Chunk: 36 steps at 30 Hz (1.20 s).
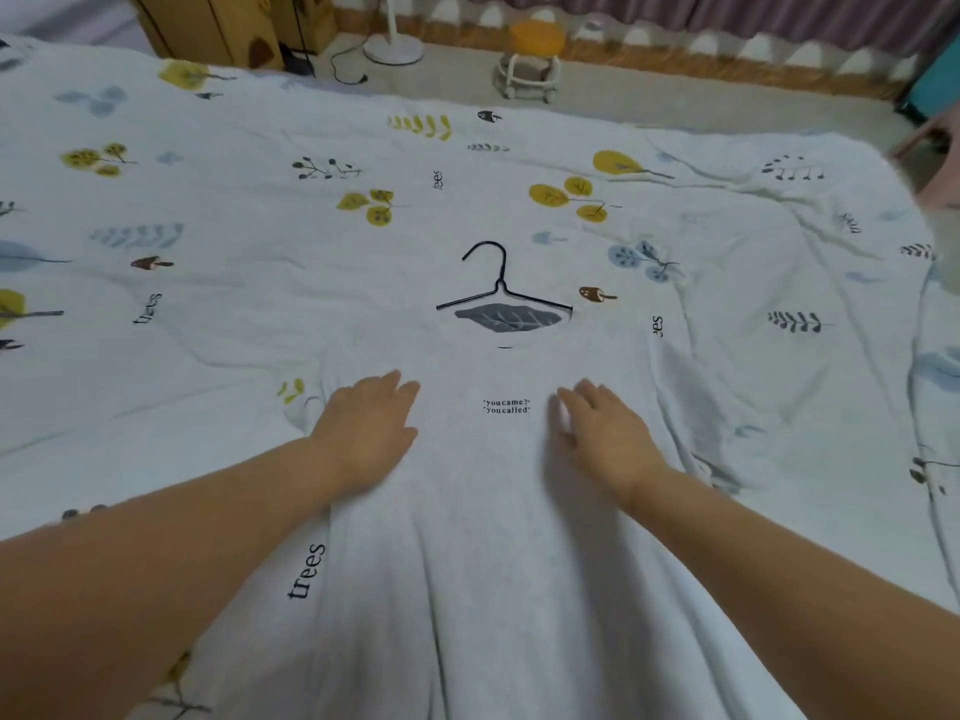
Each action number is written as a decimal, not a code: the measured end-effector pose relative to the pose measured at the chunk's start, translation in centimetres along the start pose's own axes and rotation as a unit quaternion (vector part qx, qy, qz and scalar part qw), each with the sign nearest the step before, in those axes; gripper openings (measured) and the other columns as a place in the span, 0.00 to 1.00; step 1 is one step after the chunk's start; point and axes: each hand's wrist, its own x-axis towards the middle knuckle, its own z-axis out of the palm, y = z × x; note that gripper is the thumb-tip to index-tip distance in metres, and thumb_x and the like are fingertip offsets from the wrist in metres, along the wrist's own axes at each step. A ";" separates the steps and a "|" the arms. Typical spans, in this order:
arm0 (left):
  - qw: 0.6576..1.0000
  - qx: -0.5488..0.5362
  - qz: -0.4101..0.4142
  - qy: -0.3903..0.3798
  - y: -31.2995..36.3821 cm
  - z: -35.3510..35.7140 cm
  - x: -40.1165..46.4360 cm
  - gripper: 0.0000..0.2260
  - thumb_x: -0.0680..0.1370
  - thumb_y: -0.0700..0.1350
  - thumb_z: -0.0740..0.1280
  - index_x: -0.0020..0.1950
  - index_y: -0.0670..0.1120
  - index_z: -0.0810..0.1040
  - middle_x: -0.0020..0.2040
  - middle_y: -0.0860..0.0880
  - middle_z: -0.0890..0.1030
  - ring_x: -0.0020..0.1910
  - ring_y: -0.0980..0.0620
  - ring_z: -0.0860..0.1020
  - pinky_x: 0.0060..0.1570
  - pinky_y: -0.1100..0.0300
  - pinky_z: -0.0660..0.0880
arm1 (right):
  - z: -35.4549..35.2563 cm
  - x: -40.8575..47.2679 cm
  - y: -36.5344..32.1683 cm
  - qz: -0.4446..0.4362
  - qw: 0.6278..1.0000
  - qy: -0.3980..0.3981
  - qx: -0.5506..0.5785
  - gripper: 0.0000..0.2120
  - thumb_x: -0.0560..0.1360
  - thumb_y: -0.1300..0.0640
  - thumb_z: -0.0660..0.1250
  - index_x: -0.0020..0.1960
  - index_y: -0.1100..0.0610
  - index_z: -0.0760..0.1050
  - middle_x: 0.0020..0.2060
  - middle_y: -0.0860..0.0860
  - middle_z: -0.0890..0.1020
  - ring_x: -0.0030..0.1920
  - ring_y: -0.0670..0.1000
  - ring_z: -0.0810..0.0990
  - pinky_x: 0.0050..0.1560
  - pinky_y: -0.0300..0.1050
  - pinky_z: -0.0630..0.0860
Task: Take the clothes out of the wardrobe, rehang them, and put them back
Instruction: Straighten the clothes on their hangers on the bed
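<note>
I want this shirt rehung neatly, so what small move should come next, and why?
Probably lift it by the hanger. Its arms already sit inside the neck of the shirt, and both hands, left and right, lie flat on the chest.

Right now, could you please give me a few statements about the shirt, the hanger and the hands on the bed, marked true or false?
1. Both the left hand and the right hand lie flat on the white T-shirt. True.
2. The black wire hanger is held in the air. False: it sits in the shirt's neck opening, hook lying on the printed bedsheet.
3. The shirt is folded in half. False: it lies spread out.
4. An orange-topped stool stands beyond the bed. True.
</note>
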 end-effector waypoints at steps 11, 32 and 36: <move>0.986 -0.058 0.019 -0.154 0.4 -5.2 -11.3 0.14 0.81 0.47 0.53 0.62 0.43 0.71 0.60 0.47 0.75 0.52 0.51 0.71 0.50 0.60 0.66 | -9.0 -10.8 -2.8 -0.005 0.977 -0.179 -0.117 0.18 0.79 0.54 0.56 0.69 0.56 0.64 0.65 0.55 0.69 0.64 0.57 0.70 0.62 0.50 0.69; 0.982 -0.095 -0.136 -0.086 -8.2 -11.4 -47.0 0.15 0.80 0.48 0.56 0.64 0.47 0.72 0.61 0.47 0.76 0.59 0.47 0.74 0.54 0.58 0.69 | -15.4 -34.9 -21.9 -0.184 0.955 -0.178 -0.149 0.19 0.80 0.53 0.55 0.70 0.57 0.64 0.65 0.56 0.69 0.64 0.57 0.69 0.61 0.49 0.67; 0.975 -0.092 -0.179 -0.095 -11.9 -9.6 -50.7 0.14 0.80 0.48 0.56 0.64 0.48 0.72 0.62 0.47 0.75 0.60 0.48 0.73 0.56 0.58 0.69 | -13.4 -36.4 -26.2 -0.193 0.954 -0.185 -0.135 0.19 0.80 0.52 0.56 0.69 0.58 0.65 0.64 0.56 0.70 0.64 0.57 0.70 0.61 0.49 0.69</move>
